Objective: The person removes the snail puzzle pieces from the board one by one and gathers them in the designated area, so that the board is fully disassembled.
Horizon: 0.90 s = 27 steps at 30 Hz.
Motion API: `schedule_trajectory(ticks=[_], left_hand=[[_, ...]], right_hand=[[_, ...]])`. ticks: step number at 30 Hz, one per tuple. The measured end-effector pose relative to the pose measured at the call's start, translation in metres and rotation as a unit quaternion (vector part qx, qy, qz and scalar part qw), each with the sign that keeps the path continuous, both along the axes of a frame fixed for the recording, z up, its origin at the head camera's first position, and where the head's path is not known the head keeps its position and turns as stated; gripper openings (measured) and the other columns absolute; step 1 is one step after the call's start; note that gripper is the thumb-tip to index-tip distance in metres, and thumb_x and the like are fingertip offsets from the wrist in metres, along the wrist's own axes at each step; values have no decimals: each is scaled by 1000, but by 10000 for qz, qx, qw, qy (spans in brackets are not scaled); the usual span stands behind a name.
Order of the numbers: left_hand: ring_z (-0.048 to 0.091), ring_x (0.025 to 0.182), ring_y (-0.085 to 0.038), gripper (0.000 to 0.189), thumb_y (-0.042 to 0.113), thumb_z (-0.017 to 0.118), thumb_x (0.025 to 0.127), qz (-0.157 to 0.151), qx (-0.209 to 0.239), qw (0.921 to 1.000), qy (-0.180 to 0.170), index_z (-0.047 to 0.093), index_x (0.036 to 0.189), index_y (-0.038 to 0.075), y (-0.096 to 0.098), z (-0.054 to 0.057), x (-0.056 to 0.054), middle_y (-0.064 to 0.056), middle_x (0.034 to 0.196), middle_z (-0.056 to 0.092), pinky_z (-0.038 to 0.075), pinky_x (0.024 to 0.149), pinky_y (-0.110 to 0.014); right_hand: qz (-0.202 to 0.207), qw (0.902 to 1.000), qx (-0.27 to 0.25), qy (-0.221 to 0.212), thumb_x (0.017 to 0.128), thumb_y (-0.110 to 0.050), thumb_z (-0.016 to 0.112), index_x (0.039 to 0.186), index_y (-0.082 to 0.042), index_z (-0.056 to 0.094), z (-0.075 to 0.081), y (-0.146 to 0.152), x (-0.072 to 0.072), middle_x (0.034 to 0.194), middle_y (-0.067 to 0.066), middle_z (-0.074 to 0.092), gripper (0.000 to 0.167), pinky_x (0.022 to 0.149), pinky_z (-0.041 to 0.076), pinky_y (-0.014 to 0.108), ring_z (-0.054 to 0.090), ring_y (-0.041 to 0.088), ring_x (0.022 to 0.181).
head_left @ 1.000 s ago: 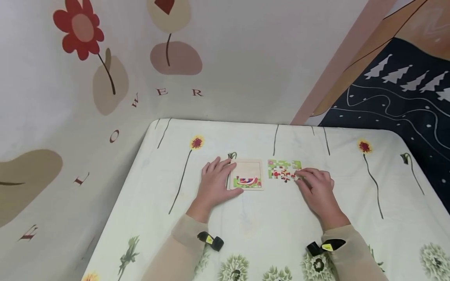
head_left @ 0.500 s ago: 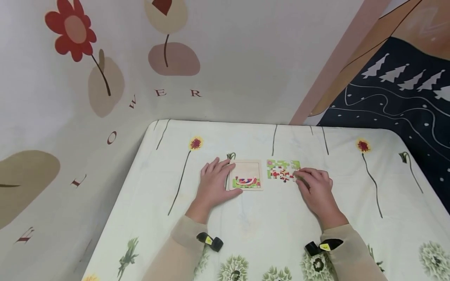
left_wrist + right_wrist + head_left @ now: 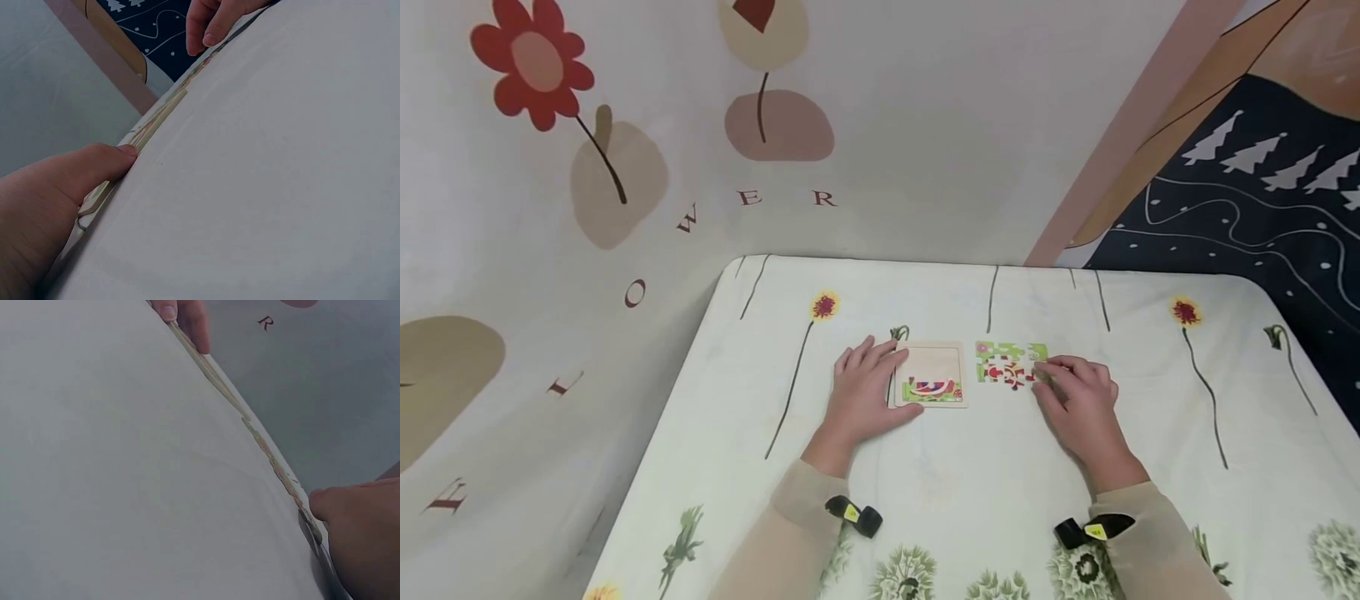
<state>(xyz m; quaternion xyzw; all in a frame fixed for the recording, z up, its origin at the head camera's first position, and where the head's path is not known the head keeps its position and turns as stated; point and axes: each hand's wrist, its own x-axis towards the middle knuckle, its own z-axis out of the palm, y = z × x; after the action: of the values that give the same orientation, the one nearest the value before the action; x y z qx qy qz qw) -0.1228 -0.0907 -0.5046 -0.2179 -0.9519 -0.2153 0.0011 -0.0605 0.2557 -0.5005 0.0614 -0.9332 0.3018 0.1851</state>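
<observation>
In the head view, a small square wooden puzzle tray [image 3: 928, 362] lies flat, its near strip filled with a colourful row of jigsaw pieces [image 3: 932, 389]. My left hand [image 3: 865, 392] rests along the tray's left side, fingers spread and fairly straight, thumb at the near edge. The left wrist view shows that thumb [image 3: 119, 159] on the tray's rim. Just right of the tray lies a patch of loose green, red and white jigsaw pieces [image 3: 1000, 352]. At its right edge, my right hand [image 3: 1082, 408] pinches a piece between thumb and index finger, mostly covered by the fingertips.
A white flower-printed cloth [image 3: 970, 475] covers the table. Behind it stands a pale wall [image 3: 925, 167] with painted flowers and letters; a dark tree-patterned panel [image 3: 1247, 200] is at the back right. Each wrist wears a strapped camera.
Both hands, the tray and the jigsaw pieces keep their places relative to each other. Only the head view shifts slightly.
</observation>
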Motion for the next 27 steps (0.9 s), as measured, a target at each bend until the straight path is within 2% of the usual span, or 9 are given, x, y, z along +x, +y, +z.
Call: schedule_trajectory(ticks=[8,11,14,20,23,27], left_hand=[[25,158,-33,85,65,80,83,-86,92,9999,58,57,155,26,0,2,0,0,167,42,17,123,-62],[24,158,-32,83,66,76,84,-135,72,9999,54,57,155,26,0,3,1,0,168,41,15,123,-62],[24,159,-32,75,63,68,90,-134,106,9998,34,58,155,26,-1,4,1,-1,168,41,14,124,-63],[25,159,-31,48,41,47,109,13,363,9993,-1,62,152,24,-1,5,2,0,166,45,12,125,-61],[27,159,-30,43,28,45,111,79,318,9994,75,63,150,24,-1,5,2,0,165,47,14,125,-61],[29,158,-31,42,21,48,111,104,199,9997,130,65,149,25,-1,6,2,0,164,49,16,124,-61]], right_hand=[[41,9998,-56,161,93,-6,82,122,-1,77,2,-5,1,129,20,63,30,96,25,66,45,44,119],[86,9996,-33,282,92,-7,82,122,-2,77,2,-8,0,128,20,64,30,94,26,65,46,44,116],[121,9992,51,383,92,-9,81,121,-3,78,1,-13,-2,127,20,64,30,92,28,64,47,43,115],[285,9985,111,445,91,-14,82,118,-4,79,2,-29,-6,125,18,66,29,91,29,62,48,43,116],[419,9982,137,405,92,-16,82,118,-6,79,3,-38,-7,124,16,66,28,92,29,63,48,43,116],[514,9982,213,243,93,-19,82,119,-8,80,2,-51,-6,123,14,65,27,93,30,62,48,42,118]])
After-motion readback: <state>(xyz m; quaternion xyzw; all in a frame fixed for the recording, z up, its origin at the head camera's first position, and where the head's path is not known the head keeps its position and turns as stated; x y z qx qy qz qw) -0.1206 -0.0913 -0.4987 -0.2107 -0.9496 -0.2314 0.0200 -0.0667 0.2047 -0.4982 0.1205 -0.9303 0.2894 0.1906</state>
